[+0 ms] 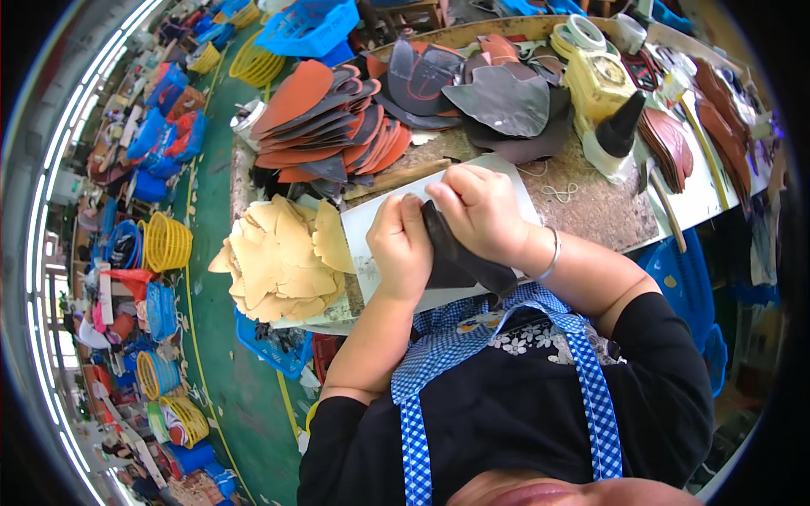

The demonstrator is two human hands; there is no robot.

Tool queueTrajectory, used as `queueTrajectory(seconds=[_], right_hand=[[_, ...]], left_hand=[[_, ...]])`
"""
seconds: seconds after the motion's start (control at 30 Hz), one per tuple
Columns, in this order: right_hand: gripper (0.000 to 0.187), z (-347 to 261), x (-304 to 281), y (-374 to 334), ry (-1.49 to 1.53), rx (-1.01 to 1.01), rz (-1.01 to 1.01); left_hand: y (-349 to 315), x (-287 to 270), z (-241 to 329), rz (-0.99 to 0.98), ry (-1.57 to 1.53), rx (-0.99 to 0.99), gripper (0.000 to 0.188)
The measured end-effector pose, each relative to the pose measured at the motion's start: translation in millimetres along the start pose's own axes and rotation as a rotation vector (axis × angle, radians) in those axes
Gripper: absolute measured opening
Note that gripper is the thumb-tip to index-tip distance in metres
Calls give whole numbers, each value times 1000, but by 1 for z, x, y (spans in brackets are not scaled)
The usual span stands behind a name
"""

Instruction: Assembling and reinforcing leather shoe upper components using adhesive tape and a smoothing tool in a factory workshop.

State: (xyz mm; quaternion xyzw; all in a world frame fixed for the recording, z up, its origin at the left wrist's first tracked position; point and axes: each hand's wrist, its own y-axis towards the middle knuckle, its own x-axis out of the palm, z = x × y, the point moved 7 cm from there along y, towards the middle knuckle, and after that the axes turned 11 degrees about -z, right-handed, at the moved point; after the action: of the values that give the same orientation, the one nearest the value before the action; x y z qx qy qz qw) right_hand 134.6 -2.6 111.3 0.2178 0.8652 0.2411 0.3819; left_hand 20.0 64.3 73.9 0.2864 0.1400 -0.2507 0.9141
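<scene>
Gripping a bent piece of smooth black leather-like material (460, 253) from both sides, I have it just above a flat white board (361, 240), in front of the wearer's chest. From my remote seat I see the left hand (401, 244) clamped on its left edge, thumb uppermost and fingers curled in; the right hand (483, 211) is closed on it from the other side, and the two thumbs are near each other at its upper end. The lower end of the piece angles right, toward the blue-and-white checked apron (447, 358). A silvery bangle (553, 255) circles the right wrist. Under the board I make out the brown, speckled tabletop (616, 211), with a loop of pale thread (558, 192) to the right. Just left of the board sits a heap of cream, irregular cut sheets (278, 261). Beyond the board, I find a fanned stack of black and orange-brown cut pieces (321, 118), then a grey-black flat piece (506, 101) on other dark ones. Farther right stand a yellow, block-shaped container (599, 80) and a black cone (622, 126) near it. Left of the tabletop lies the green floor (245, 379).
</scene>
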Motion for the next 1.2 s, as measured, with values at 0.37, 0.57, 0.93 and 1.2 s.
queueTrajectory(seconds=[0.37,0.57,0.93,1.2], right_hand=[[21,-10,30,15,-182,-168,-79],[25,-39,37,8,-167,-392,-136],[23,67,-90,108,-597,-375,373],[21,96,-49,48,-615,-669,-412]], left_hand=[[12,2,-7,107,-65,-21,28],[26,5,-40,-91,-445,-268,51],[145,-22,0,-176,200,254,43],[170,-56,-137,-257,1092,-178,62]])
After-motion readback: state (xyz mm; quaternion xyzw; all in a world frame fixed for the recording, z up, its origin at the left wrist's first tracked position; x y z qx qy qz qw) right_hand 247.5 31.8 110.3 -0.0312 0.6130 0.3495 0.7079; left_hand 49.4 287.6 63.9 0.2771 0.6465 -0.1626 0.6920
